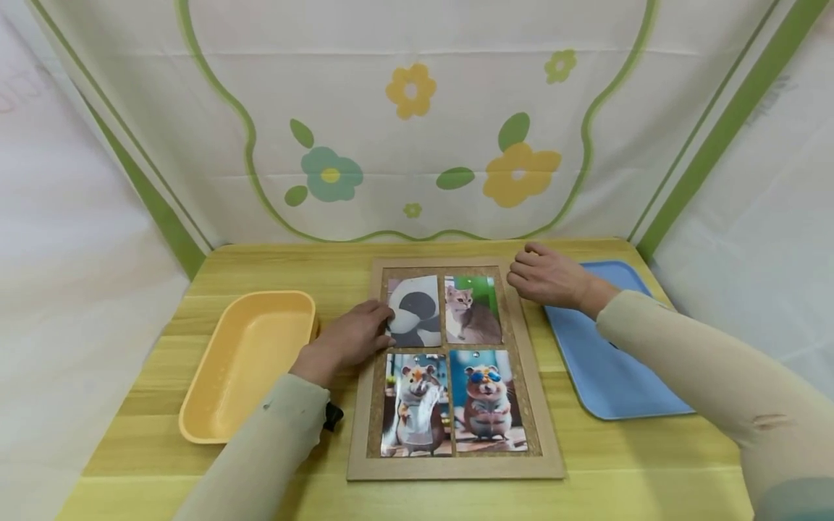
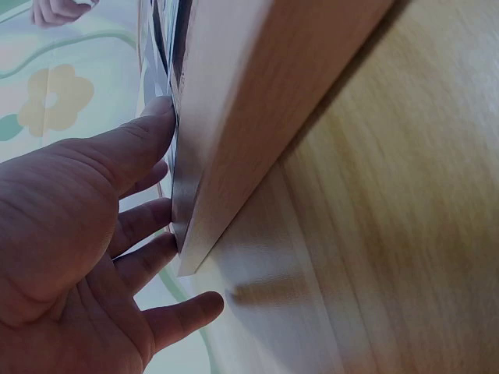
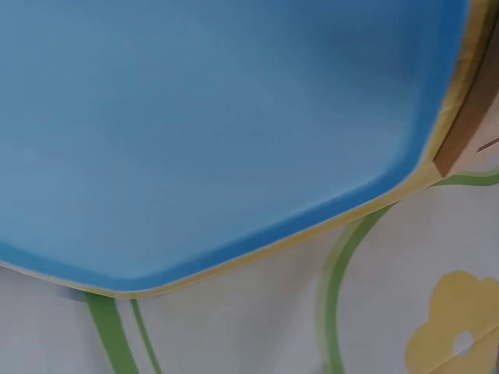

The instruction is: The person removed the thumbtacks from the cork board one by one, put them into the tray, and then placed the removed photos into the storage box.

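A wood-framed cork board (image 1: 456,469) lies in the middle of the table with photos on it. At its upper left, my left hand (image 1: 348,336) touches the edge of a black-and-white animal photo (image 1: 417,307). The left wrist view shows this hand (image 2: 86,210) with extended fingers against the board's frame (image 2: 234,132). A cat photo (image 1: 472,311) is at the upper right, above two hamster photos (image 1: 417,412). Over the board's upper right corner my right hand (image 1: 547,276) has bent fingers. Whether it pinches something small is hidden; its wrist view misses the hand.
A yellow tray (image 1: 250,362) sits left of the board, beside my left forearm. To the right, a blue tray (image 1: 612,376) lies partly under my right forearm. Behind the wooden table (image 1: 293,257) hangs a white cloth (image 1: 417,159) printed with flowers.
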Action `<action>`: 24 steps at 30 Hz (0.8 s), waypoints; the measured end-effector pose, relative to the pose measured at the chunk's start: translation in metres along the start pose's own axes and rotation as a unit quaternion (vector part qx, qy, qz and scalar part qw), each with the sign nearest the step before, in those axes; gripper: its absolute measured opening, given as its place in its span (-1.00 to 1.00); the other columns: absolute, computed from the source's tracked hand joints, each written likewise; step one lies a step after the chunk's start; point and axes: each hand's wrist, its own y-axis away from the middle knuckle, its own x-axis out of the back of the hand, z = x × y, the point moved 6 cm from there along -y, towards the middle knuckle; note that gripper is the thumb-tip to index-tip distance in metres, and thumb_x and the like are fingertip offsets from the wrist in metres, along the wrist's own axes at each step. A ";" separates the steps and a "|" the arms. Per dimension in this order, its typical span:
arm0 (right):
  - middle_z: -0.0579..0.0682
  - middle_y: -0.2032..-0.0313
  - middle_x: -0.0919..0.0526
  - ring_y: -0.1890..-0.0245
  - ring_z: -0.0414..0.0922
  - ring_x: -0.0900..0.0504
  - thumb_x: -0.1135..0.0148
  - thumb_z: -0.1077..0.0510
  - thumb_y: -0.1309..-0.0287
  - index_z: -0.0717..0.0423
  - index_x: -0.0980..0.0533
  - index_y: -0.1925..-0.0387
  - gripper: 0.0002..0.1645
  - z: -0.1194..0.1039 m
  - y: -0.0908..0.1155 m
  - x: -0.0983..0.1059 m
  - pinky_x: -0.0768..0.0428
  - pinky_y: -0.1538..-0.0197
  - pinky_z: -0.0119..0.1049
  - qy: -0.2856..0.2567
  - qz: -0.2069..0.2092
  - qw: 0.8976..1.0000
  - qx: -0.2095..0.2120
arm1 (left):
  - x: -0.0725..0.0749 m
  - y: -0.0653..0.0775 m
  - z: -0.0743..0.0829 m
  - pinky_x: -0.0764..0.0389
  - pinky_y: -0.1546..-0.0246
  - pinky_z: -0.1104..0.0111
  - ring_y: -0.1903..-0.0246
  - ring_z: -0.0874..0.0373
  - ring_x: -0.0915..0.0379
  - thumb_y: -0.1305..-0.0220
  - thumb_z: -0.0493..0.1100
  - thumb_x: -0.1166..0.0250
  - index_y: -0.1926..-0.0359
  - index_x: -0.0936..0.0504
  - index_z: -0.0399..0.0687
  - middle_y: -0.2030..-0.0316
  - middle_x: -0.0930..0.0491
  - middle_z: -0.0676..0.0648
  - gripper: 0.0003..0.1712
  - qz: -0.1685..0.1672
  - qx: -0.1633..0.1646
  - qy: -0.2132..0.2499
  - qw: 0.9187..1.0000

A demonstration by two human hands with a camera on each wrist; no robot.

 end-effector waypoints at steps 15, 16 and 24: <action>0.12 0.35 -0.56 0.27 0.12 -0.48 0.51 0.11 -0.68 0.19 -0.40 0.38 -0.41 -0.005 0.065 0.002 -0.50 0.02 0.07 -0.028 -0.008 0.999 -0.046 | -0.003 -0.002 -0.003 -0.59 -0.24 0.05 -0.14 -0.04 -0.49 -0.51 0.02 -0.34 -0.35 -0.51 -0.17 -0.24 -0.51 -0.17 -0.45 0.001 0.000 -0.005 1.000; 0.12 0.37 -0.56 0.28 0.12 -0.48 0.50 0.11 -0.68 0.19 -0.40 0.39 -0.42 -0.005 0.070 0.002 -0.51 0.02 0.07 -0.031 -0.006 0.998 -0.050 | -0.003 -0.001 -0.003 -0.59 -0.25 0.04 -0.15 -0.04 -0.49 -0.51 0.01 -0.34 -0.35 -0.51 -0.17 -0.24 -0.51 -0.17 -0.45 0.000 -0.001 -0.005 1.000; 0.12 0.43 -0.52 0.30 0.14 -0.49 0.43 0.11 -0.68 0.19 -0.39 0.43 -0.44 -0.005 0.104 0.002 -0.53 0.04 0.12 -0.051 0.016 0.996 -0.076 | -0.002 -0.001 -0.002 -0.59 -0.24 0.04 -0.13 -0.04 -0.50 -0.50 0.00 -0.35 -0.33 -0.52 -0.19 -0.21 -0.53 -0.17 -0.46 0.002 -0.009 -0.002 1.000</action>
